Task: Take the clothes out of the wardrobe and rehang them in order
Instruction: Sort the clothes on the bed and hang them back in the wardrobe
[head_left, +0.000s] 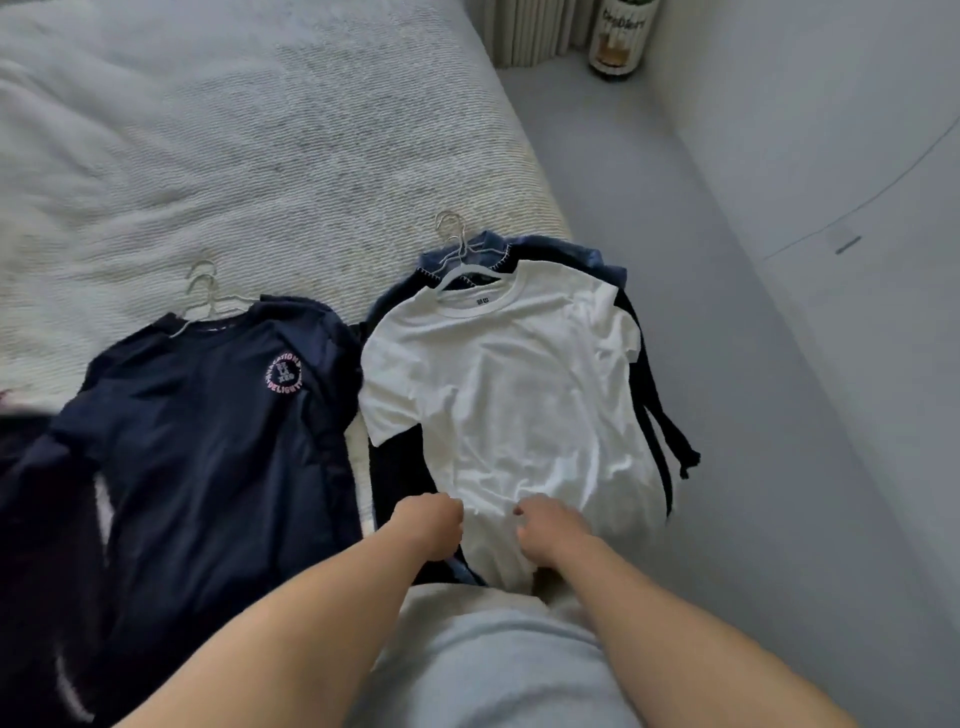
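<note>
Both hands sit at the hem of the white T-shirt (511, 395): left hand (428, 525) fingers curled, bunching the soft cotton; right hand (550, 530) likewise curled into the fabric. The shirt lies on dark garments (644, 374); left of it, a navy T-shirt (218, 415) on wire hangers (208, 296), across the ribbed bedspread (234, 156).

White textured bedspread (234, 156), grey floor (649, 234), tall labelled bottle (621, 39) beside pale curtain (530, 31)
</note>
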